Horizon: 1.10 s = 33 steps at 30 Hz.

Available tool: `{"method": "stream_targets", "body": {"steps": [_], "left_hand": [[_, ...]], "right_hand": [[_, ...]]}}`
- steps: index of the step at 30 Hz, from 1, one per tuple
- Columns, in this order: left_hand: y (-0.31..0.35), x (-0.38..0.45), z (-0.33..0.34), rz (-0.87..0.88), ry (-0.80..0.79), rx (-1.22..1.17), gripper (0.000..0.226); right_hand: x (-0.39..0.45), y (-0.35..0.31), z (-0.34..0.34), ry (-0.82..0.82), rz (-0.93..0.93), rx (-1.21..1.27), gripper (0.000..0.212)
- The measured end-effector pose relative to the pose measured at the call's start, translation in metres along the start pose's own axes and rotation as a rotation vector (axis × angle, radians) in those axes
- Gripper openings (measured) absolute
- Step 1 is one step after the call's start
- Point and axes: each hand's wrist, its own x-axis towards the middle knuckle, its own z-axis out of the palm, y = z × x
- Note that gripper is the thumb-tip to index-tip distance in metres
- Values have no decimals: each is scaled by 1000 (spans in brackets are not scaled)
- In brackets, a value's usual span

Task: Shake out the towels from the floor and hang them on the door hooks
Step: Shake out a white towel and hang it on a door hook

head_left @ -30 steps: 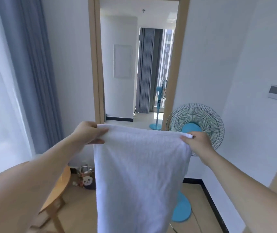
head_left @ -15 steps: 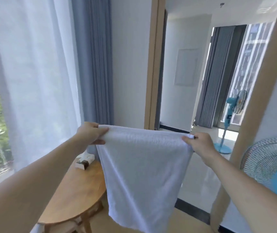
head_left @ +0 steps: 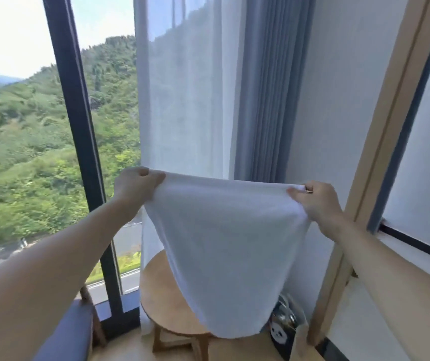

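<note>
Now I've swung left from the doorway to the window (head_left: 26,126), and no door hooks are in sight. My left hand (head_left: 135,186) and right hand (head_left: 315,201) each pinch a top corner of the towel (head_left: 224,230), fingers curled over its edge. It hangs spread (bottom billowing) above the round table (head_left: 161,295), so the shaking looks underway; hanging comes later.

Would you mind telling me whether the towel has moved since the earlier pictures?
Yes. The towel has swung left, away from the wooden door frame, and now hangs before the sheer curtain at the window.
</note>
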Motion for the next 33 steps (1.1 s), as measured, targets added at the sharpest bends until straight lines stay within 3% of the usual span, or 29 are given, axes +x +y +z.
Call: {"method": "stream_targets", "body": {"steps": [3, 7, 10, 15, 20, 28, 33], "left_hand": [[-6, 39, -7, 12, 84, 32, 32], [-23, 108, -3, -23, 150, 5, 54], [-43, 164, 0, -49, 186, 8, 39], [-69, 239, 8, -78, 198, 52, 36], [-67, 288, 3, -30, 245, 77, 30], [-27, 277, -3, 127, 411, 20, 23], [-39, 201, 21, 57, 453, 15, 35]], "right_hand": [[48, -8, 41, -63, -25, 13, 34], [112, -19, 98, -89, -89, 35, 41], [163, -18, 146, -115, -114, 30, 45], [231, -10, 216, -144, -108, -4, 49], [283, -14, 260, -160, -34, 72, 37], [301, -33, 252, -149, -148, 308, 23], [272, 4, 219, -237, -93, 340, 23]]}}
